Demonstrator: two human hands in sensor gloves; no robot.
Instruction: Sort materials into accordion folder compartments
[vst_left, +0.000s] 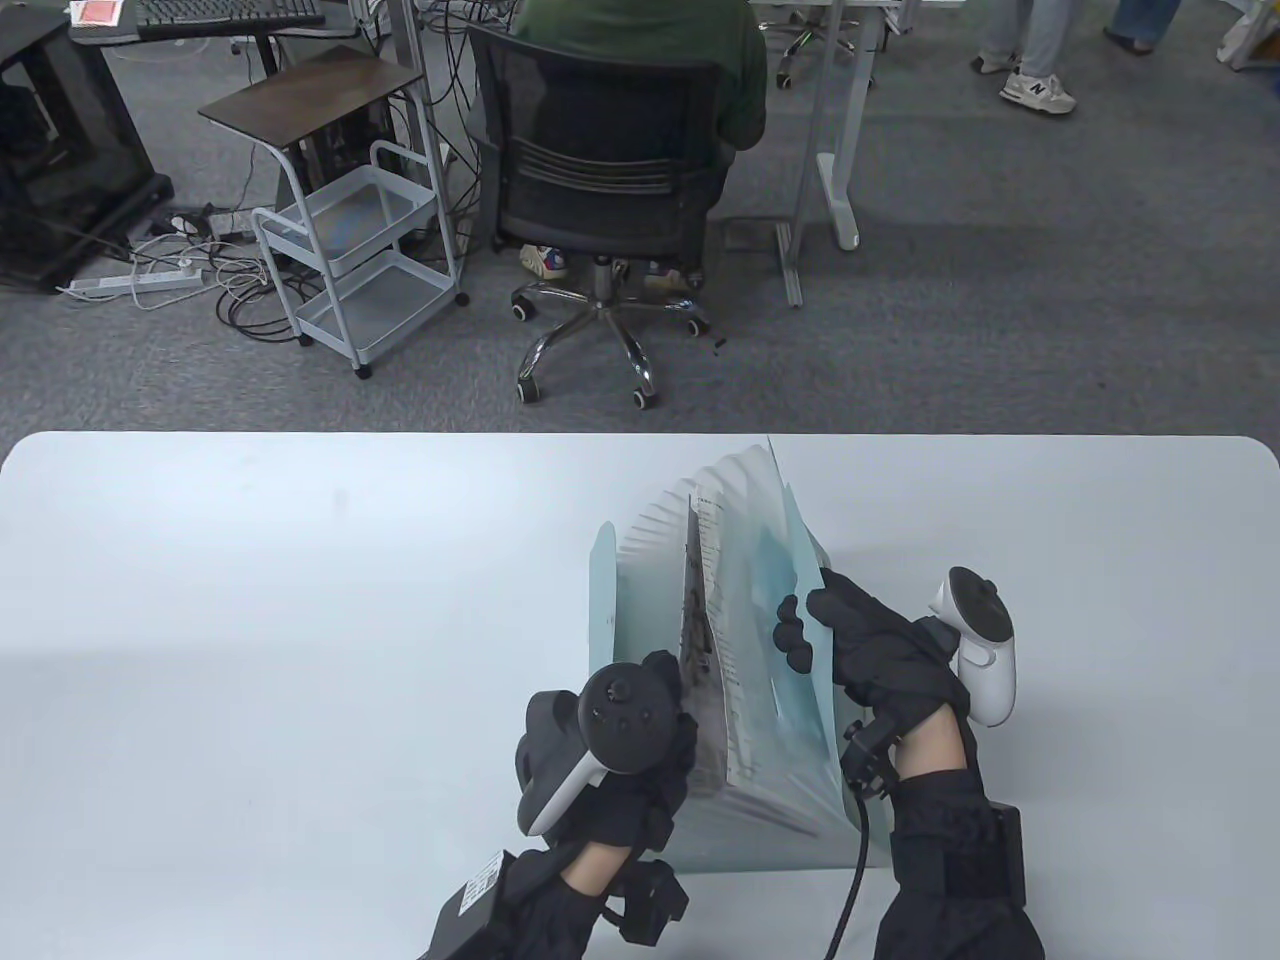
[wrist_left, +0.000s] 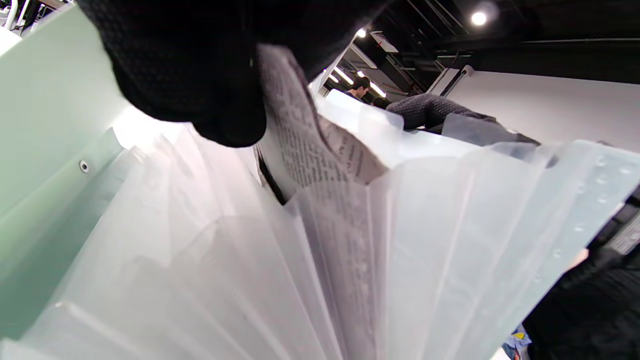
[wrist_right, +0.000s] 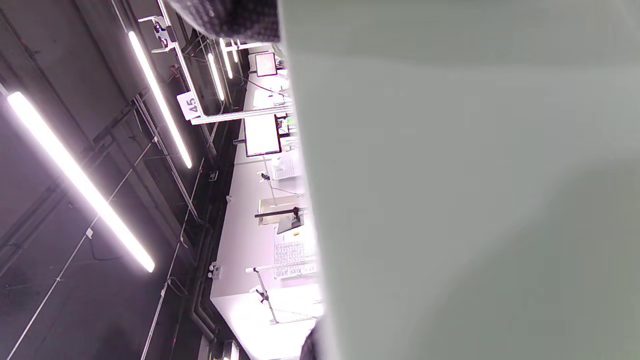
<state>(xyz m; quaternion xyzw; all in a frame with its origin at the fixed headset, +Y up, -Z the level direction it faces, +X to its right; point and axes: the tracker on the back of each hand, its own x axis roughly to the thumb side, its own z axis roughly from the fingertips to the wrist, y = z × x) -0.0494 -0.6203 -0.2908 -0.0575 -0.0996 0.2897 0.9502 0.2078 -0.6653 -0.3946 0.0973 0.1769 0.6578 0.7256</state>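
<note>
Printed sheet (mid-folder) pinched by left hand fingers.

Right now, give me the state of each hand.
Left hand: fingers pinch the printed paper sitting in the accordion folder.
Right hand: fingers curled over the folder's front cover, holding it open.

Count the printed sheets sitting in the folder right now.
1 visible: a printed sheet standing in a middle pocket of the accordion folder, its near end gripped by the left hand. Others may be hidden behind the frosted dividers.
</note>
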